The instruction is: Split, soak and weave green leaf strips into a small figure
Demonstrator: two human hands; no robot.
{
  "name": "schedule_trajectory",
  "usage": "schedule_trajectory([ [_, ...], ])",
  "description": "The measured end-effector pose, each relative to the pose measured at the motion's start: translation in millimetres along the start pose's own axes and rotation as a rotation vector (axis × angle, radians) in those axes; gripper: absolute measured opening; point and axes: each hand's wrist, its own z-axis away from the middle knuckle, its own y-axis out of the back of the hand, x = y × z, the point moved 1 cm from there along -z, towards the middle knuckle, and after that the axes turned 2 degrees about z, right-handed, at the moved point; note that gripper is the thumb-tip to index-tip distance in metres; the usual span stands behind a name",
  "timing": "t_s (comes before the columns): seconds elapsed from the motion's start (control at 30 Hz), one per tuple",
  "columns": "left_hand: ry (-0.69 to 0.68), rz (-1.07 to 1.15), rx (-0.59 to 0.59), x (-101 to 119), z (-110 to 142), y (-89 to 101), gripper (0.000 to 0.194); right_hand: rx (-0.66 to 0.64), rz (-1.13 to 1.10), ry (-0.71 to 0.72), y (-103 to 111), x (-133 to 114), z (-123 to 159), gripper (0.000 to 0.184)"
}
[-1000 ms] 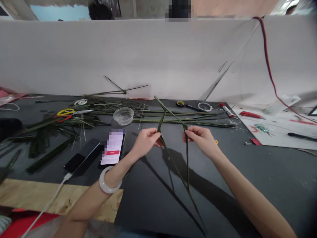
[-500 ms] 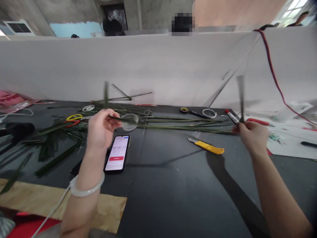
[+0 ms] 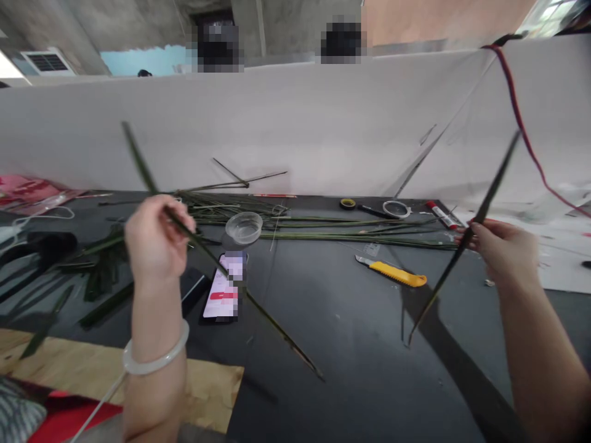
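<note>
My left hand (image 3: 154, 237) pinches a long, narrow green leaf strip (image 3: 217, 261) that runs diagonally across the phone, with its upper end rising past my fingers. My right hand (image 3: 503, 252) holds a second dark green strip (image 3: 489, 189), tilted, with its lower tip hanging over the dark table (image 3: 323, 344). A pale bangle (image 3: 154, 351) circles my left wrist. Below my left hand lies a smartphone (image 3: 224, 289), partly crossed by the strip. Both hands are raised above the table, well apart.
A bundle of long green strips (image 3: 360, 239), a clear plastic bowl (image 3: 244, 227) and a yellow utility knife (image 3: 392, 274) lie on the table. Cut leaves (image 3: 104, 277) lie at left, plywood (image 3: 138, 381) at front left, and a white partition (image 3: 277, 123) behind.
My hands have moved further apart, and each strip now tilts more steeply across the view. The view has shifted slightly, and the phone is now crossed by the left strip.
</note>
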Motion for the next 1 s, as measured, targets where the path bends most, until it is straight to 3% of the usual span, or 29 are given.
schedule_trajectory([
  [0.07,0.125,-0.117,-0.205,-20.7,8.6,-11.6,0.016,-0.181,-0.227,-0.182,-10.1,-15.8,15.9,0.009],
  [0.17,0.31,-0.244,-0.464,-55.8,26.9,-31.5,0.014,-0.437,-0.403,-0.27,-30.8,-33.6,43.7,0.008],
  [0.27,0.414,-0.316,-0.583,-80.4,40.2,-43.2,0.018,-0.671,-0.448,-0.333,-53.7,-37.7,70.4,0.009],
  [0.33,0.463,-0.317,-0.602,-88.7,44.6,-46.1,0.016,-0.718,-0.388,-0.246,-64.5,-38.0,84.7,0.024],
  [0.43,0.52,-0.298,-0.606,-92.8,49.1,-47.6,0.011,-0.567,-0.162,0.119,-66.7,-45.6,103.3,0.04],
  [0.5,0.55,-0.285,-0.614,-93.6,52.9,-48.7,0.011,-0.623,-0.077,0.265,-62.6,-55.8,119.8,0.039],
  [0.6,0.595,-0.266,-0.652,-96.1,58.8,-50.9,0.011,-1.006,-0.022,0.281,-58.5,-71.6,150.4,0.03],
  [0.67,0.617,-0.262,-0.672,-99.0,61.3,-51.7,0.01,-1.153,-0.013,0.297,-58.6,-78.2,167.5,0.024],
  [0.9,0.592,-0.272,-0.662,-104.2,60.9,-51.3,0.011,-1.329,-0.14,0.167,-64.7,-73.6,183.7,0.022],
  [1.0,0.57,-0.275,-0.667,-104.0,61.2,-51.0,0.01,-1.332,-0.138,0.174,-64.8,-73.4,185.2,0.017],
])
